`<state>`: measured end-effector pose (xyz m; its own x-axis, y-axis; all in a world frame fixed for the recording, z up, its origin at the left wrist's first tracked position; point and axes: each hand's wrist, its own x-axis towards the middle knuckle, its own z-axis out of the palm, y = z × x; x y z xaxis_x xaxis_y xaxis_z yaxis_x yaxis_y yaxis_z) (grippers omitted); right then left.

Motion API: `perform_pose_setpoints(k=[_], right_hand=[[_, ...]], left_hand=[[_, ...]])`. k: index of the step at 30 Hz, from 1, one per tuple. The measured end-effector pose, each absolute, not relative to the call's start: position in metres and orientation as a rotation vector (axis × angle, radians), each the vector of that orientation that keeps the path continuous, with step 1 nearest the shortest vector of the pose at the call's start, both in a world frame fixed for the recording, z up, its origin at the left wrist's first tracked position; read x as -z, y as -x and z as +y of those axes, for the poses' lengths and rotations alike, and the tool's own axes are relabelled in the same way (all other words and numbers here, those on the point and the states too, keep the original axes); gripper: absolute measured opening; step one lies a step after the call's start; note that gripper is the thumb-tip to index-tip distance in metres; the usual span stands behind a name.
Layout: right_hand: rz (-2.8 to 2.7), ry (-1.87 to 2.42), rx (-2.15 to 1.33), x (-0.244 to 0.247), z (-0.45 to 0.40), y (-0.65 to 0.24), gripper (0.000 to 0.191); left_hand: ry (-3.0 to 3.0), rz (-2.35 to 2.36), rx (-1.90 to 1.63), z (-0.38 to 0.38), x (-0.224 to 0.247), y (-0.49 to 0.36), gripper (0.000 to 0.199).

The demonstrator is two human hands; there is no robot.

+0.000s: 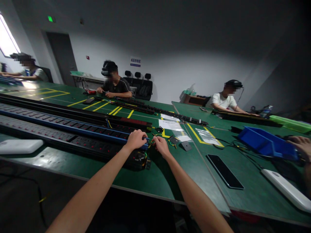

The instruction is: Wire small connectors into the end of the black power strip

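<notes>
Head view: two bare hands meet at the wired end of a blue-edged strip

The left hand (pixel 136 139) lies over the near-right end of the blue-edged strip (pixel 97 125), its fingers curled down; I cannot tell how firmly they grip. The right hand (pixel 160 144), just beside it at three o'clock, is narrow, its fingertips pinched on thin green and yellow wires (pixel 151 144) at that same end. The strip runs off towards nine o'clock along the green counter (pixel 194 171).

Just below it, on the near side, lies a dark socket strip (pixel 80 139) with red marks, loose wiring showing at its end. From the hands, white papers (pixel 170 124) sit at one o'clock, a small dark plate (pixel 186 146) at three, near, and a phone (pixel 224 171) at four. Farther out at three stands a blue bin (pixel 267 142), with someone else's hand (pixel 300 145) beside it at the edge of view. A white case (pixel 20 146) rests at nine o'clock, and a white device (pixel 286 189) with a cable at four.

Across the counter, a person in a dark shirt (pixel 119 85) sits at eleven o'clock, a person in a white top (pixel 224 101) leans over a long dark piece at two, and another seated person (pixel 30 71) is at ten.
</notes>
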<state>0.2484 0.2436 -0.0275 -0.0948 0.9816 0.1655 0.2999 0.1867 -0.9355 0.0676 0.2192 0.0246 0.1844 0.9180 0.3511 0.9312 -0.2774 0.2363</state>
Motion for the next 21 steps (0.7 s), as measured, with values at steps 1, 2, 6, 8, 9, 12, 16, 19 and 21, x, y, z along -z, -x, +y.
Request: perform_pose_setpoints(k=[1,2,6,8,9,12,16,19,21], right_hand=[[-1.570,1.260,-0.964,0.0276,0.2438,-0.2486,0.042],[-1.572,1.260,-0.968,0.0277,0.2439,-0.2488,0.042],[-1.574,1.266,-0.962,0.0291,0.2448,-0.2492,0.042],[-1.585,1.278,-0.946,0.0302,0.2452,-0.2493,0.042],[-1.594,1.281,-0.938,0.0307,0.2454,-0.2494,0.042],[-1.622,1.278,-0.913,0.0318,0.2457,-0.2494,0.041],[-1.694,1.277,-0.865,0.0317,0.2455,-0.2492,0.042],[-1.773,1.304,-0.807,0.0308,0.2454,-0.2494,0.043],[-1.817,1.322,-0.771,0.0303,0.2453,-0.2496,0.043]], left_hand=[[2.393,-1.868,0.674,0.2193,-0.0244,-0.0674,0.021],[2.394,-1.867,0.675,0.2195,-0.0242,-0.0673,0.021],[2.394,-1.860,0.679,0.2200,-0.0229,-0.0671,0.021],[2.393,-1.857,0.683,0.2202,-0.0222,-0.0671,0.021],[2.393,-1.855,0.685,0.2203,-0.0218,-0.0671,0.021],[2.392,-1.849,0.690,0.2208,-0.0211,-0.0669,0.021],[2.392,-1.843,0.692,0.2213,-0.0206,-0.0664,0.021],[2.393,-1.843,0.687,0.2212,-0.0207,-0.0662,0.021],[2.392,-1.844,0.684,0.2208,-0.0211,-0.0663,0.020]])
